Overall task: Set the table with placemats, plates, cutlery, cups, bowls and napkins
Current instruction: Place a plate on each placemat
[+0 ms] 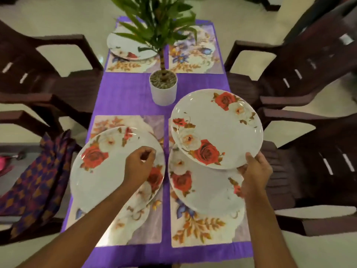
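Observation:
Four floral placemats lie on a purple table (pixel 125 97). A rose-patterned plate (pixel 218 130) is lifted above the near right placemat (pixel 202 229), and my right hand (pixel 255 171) grips its near edge. Below it another plate (pixel 208 192) rests on that mat. On the near left placemat (pixel 139 225) lies a third plate (pixel 100 171). My left hand (pixel 139 165) hovers over this plate with fingers loosely curled and holds nothing. A fourth plate (pixel 127 45) sits on the far left placemat (pixel 123 67). The far right placemat (pixel 197 55) is bare.
A potted plant (pixel 163 88) in a white pot stands in the table's middle. Dark brown chairs (pixel 301 78) line both sides. A patterned purple and orange cloth (pixel 38 186) hangs over the near left chair.

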Motion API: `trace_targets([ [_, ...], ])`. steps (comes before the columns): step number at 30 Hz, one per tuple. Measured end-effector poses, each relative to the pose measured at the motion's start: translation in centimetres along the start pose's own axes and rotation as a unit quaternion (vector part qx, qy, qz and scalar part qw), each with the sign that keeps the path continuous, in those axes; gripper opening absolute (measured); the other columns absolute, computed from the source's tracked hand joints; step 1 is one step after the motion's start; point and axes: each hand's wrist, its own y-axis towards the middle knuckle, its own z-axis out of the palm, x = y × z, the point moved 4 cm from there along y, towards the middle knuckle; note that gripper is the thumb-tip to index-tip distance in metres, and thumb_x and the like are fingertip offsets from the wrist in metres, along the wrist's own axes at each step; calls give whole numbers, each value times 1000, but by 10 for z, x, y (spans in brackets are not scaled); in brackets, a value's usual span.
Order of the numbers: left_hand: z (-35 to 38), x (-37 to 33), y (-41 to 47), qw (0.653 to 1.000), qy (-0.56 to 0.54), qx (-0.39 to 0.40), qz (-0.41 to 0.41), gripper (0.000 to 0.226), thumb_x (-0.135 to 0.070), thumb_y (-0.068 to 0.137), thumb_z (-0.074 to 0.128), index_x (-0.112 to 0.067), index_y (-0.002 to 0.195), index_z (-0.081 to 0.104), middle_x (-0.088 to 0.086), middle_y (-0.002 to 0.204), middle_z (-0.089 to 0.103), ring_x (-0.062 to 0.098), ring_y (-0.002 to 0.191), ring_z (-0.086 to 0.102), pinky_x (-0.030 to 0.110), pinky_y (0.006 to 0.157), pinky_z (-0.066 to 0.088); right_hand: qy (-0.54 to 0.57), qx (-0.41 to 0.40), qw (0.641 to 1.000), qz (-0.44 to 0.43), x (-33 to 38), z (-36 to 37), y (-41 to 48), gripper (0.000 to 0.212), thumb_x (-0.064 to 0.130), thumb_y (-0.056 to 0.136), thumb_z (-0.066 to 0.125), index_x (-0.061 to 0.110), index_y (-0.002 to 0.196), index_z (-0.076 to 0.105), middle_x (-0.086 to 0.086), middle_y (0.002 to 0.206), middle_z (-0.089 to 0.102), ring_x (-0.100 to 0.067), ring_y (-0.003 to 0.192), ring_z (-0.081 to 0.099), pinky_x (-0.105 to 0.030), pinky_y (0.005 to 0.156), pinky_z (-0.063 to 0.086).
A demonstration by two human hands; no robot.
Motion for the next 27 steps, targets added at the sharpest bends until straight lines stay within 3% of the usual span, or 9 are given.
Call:
trace_targets([
  [2,35,-14,28,999,17,30,15,10,-15,89,70,-24,85,72,-12,77,70,1,72,65,19,69,49,24,-7,1000,-4,10,22,31,30,3,98,56,13,124,68,-2,106,74,-19,87,74,-25,53,56],
  [4,72,-33,58,995,45,72,49,7,-15,89,69,-18,92,73,-12,82,70,6,76,67,15,69,49,41,-16,999,-8,19,48,66,29,-1,97,56,7,122,67,-7,110,73,-29,103,71,-31,65,61],
  [6,105,-53,92,990,60,102,73,8,-9,89,67,-12,94,72,-12,84,67,2,78,67,9,70,49,39,-24,999,-9,29,79,107,25,-3,97,57,3,119,67,-6,108,72,-30,104,70,-35,74,62],
  [9,147,-70,145,985,95,106,98,22,-17,84,66,-12,105,71,0,101,69,15,95,67,32,86,53,29,-24,999,-34,38,127,166,27,-4,94,59,4,117,68,-3,105,72,-26,102,70,-41,86,60],
  [11,173,-77,179,972,157,104,138,37,-26,79,61,-8,111,69,10,107,67,30,100,62,38,89,49,29,-22,999,-29,40,157,199,26,-3,92,59,14,109,70,2,98,72,-23,98,70,-42,81,61],
  [15,210,-84,244,935,289,85,189,43,-34,79,55,-5,110,64,16,105,62,38,101,56,48,89,48,32,-14,999,-26,44,208,259,27,-1,89,58,12,109,70,-2,96,72,-21,88,70,-35,61,61],
  [19,229,-90,298,912,350,53,207,48,-40,84,53,-7,118,60,14,117,58,36,109,52,51,89,48,79,5,997,-4,46,255,306,35,-7,85,54,6,112,70,-8,97,73,-22,85,72,-34,60,60],
  [22,239,-95,326,904,368,28,219,56,-43,88,53,-4,128,56,16,131,55,36,118,50,50,97,46,84,14,996,19,44,285,329,36,-5,83,51,9,110,70,-5,93,73,-18,77,71,-35,60,61],
  [27,250,-88,339,897,381,1,226,64,-51,94,39,-7,140,51,16,142,51,36,129,46,51,110,36,67,34,997,24,40,324,358,37,0,82,53,14,112,70,-1,92,73,-20,83,73,-41,66,63],
])
